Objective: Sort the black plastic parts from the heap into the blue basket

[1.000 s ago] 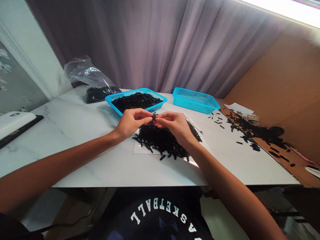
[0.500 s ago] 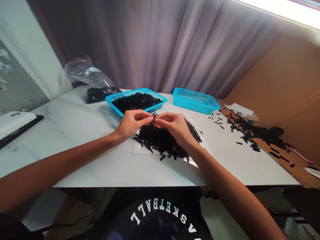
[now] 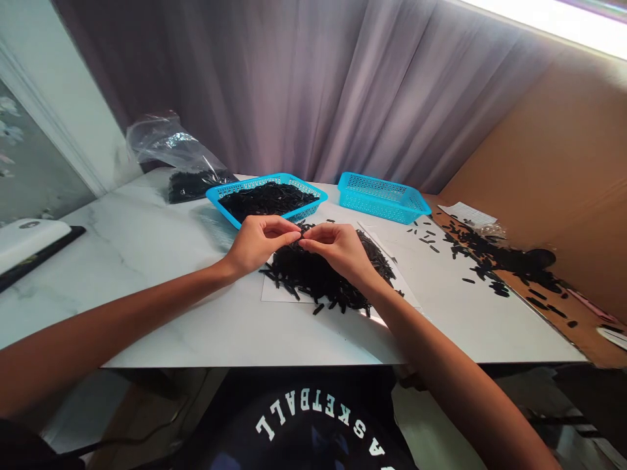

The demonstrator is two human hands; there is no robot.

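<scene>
My left hand (image 3: 259,243) and my right hand (image 3: 340,251) meet fingertip to fingertip over a heap of small black strip-like pieces (image 3: 318,277). Both are closed in a pinch, thumb against fingers, around what looks like one small dark piece (image 3: 302,234), mostly covered by the fingertips. The heap lies on a white sheet (image 3: 274,292). Just behind my left hand stands a blue plastic basket (image 3: 313,207) filled with similar black pieces.
A second blue basket (image 3: 385,207) stands at the back right. Loose black pieces (image 3: 509,258) spread over the right side beside a cardboard panel (image 3: 553,163). A clear plastic bag (image 3: 171,147) with dark contents lies back left. A white device (image 3: 34,238) sits far left.
My right hand's fingers have shifted slightly and tightened toward the left fingertips. My left hand stays almost in place, and the baskets and heap look unchanged.
</scene>
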